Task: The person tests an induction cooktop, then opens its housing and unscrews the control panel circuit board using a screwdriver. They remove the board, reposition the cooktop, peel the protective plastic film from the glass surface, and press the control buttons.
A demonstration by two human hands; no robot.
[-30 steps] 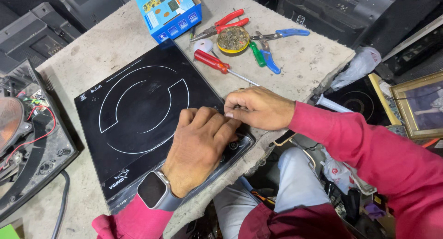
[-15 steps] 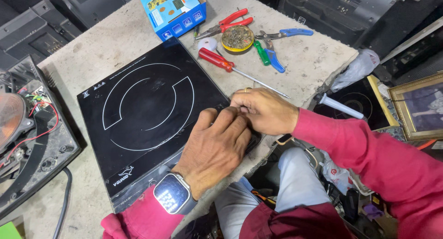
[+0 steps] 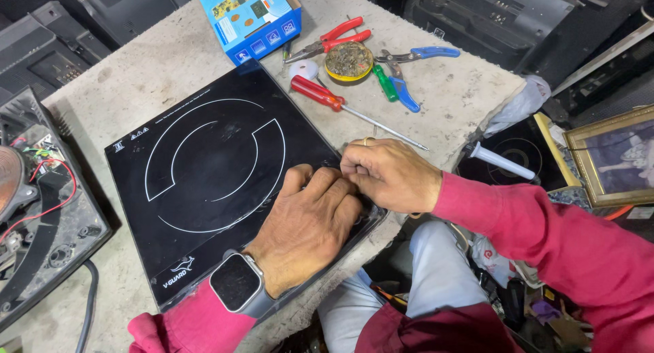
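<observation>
A black induction cooktop [image 3: 204, 183] lies flat on a grey stone table [image 3: 143, 67], turned at an angle, with its near right corner at the table's near edge. The left hand [image 3: 306, 230] rests palm down on that corner, fingers loosely curled and pressed against the glass. A smartwatch [image 3: 235, 283] sits on the left wrist. The right hand [image 3: 388, 172] is just to the right and touches the left hand's fingertips; its fingers are pinched narrow at the cooktop's edge. Whether they hold anything cannot be told.

Beyond the cooktop, on the far side of the table:
- a red-handled screwdriver [image 3: 320, 94], just beside the cooktop's far right edge
- red-handled pliers [image 3: 337, 38]
- a round yellow tin [image 3: 349, 60]
- blue-handled pliers [image 3: 409, 67]
- a blue cardboard box [image 3: 248, 16]

An opened appliance with red wires [image 3: 34, 203] lies at the left.
</observation>
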